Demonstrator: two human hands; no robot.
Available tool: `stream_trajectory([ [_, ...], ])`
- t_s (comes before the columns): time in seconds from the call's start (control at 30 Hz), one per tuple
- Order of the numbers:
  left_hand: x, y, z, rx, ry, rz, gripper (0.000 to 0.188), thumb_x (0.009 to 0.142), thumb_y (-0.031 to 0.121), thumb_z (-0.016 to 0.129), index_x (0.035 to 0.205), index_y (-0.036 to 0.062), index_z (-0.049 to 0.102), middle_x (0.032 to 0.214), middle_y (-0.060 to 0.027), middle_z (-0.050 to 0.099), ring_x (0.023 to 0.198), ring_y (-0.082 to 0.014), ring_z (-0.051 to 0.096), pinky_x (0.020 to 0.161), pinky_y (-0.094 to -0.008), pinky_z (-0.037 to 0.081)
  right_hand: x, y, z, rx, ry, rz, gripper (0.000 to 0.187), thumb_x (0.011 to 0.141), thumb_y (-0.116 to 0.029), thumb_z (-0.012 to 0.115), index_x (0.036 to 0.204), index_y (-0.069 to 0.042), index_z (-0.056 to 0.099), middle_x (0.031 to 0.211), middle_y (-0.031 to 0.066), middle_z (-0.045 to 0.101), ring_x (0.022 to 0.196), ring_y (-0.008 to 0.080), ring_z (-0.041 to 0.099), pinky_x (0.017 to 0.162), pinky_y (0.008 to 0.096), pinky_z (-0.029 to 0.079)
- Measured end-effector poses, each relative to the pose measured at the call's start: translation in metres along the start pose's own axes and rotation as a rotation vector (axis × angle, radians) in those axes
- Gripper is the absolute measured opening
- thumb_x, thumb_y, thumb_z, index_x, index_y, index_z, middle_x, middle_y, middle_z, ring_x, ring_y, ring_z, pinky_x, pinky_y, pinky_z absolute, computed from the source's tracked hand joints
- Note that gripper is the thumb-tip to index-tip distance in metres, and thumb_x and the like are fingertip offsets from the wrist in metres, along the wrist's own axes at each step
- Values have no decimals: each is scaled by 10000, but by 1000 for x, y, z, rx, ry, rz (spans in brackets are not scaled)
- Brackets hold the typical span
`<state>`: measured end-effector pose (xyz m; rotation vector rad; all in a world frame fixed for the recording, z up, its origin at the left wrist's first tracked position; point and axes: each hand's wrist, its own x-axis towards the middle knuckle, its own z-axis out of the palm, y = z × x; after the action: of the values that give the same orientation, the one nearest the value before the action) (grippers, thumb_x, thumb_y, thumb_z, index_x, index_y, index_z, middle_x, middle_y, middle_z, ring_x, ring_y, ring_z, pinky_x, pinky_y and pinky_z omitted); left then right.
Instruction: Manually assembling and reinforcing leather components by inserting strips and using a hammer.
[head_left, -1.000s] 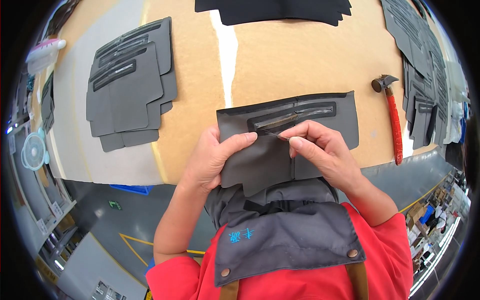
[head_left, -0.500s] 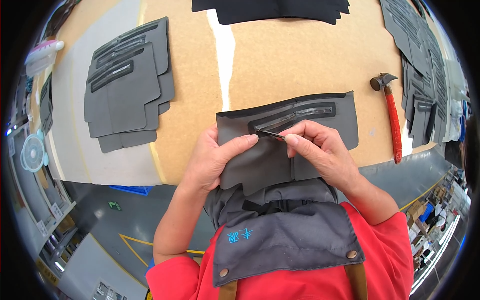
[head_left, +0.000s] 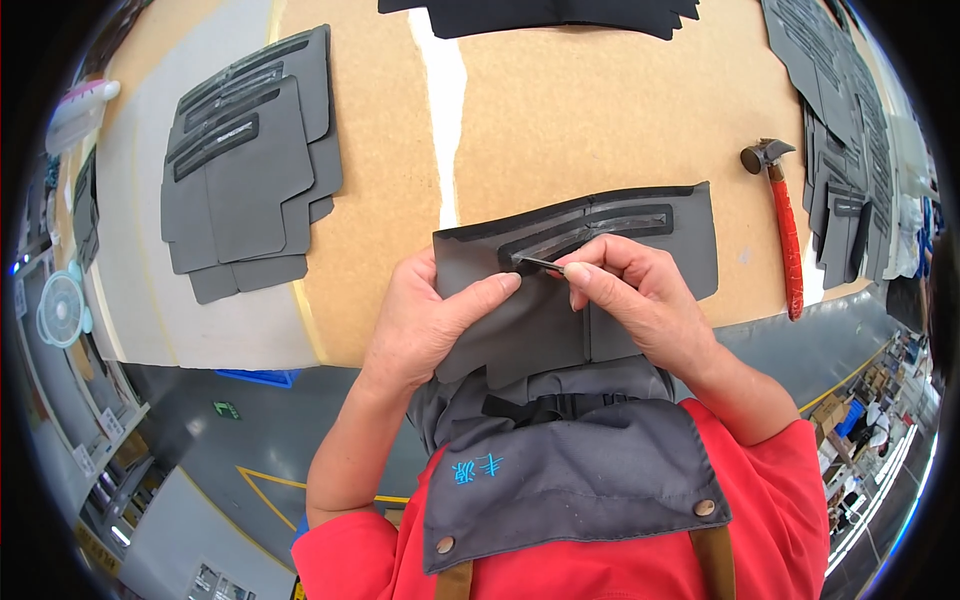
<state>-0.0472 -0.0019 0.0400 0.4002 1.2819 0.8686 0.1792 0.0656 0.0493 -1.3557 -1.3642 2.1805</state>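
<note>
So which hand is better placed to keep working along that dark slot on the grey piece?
Probably the right hand: it pinches the thin tool, whose tip is already at the slot. The left hand grips the grey piece by its left edge, thumb on top, steadying it.

We record bright, even overhead light on the table (head_left: 600, 130), with only soft, short shadows under the hands and no glare. Focus is sharp at centre; we note strong fisheye bending toward the rim, a black vignette at the corners, and smeared detail at the edges.
</note>
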Motion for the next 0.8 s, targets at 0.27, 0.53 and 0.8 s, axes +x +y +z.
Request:
stream_trajectory([
  [0.27, -3, 3, 3, 30, 18, -2, 269, 900, 91, 781, 1131, -21, 700, 1022, -65, 748, 900, -105, 682, 792, -272, 558, 0, 0, 1, -4, 13, 13, 225, 1049, -201, 643, 1095, 11, 703, 922, -3, 668, 846, 58, 587, 804, 228, 472],
  [0.53, -5, 4, 3, 100, 22, 9, 268, 902, 91, 777, 1134, -22, 703, 1026, -62, 749, 908, -100, 678, 799, -272, 556, -1, 0, 2, -23, 20, 25, 198, 1046, -181, 642, 1065, 5, 706, 929, -11, 669, 833, 55, 579, 787, 225, 471],
  [0.8, -4, 4, 4, 82, 25, -3, 251, 906, 93, 776, 1119, -21, 708, 1021, -59, 751, 900, -102, 679, 799, -273, 558, 0, 3, 3, -15, 43, 4, 213, 1030, -210, 659, 1033, -1, 702, 883, -10, 661, 821, 49, 586, 754, 228, 472],
])
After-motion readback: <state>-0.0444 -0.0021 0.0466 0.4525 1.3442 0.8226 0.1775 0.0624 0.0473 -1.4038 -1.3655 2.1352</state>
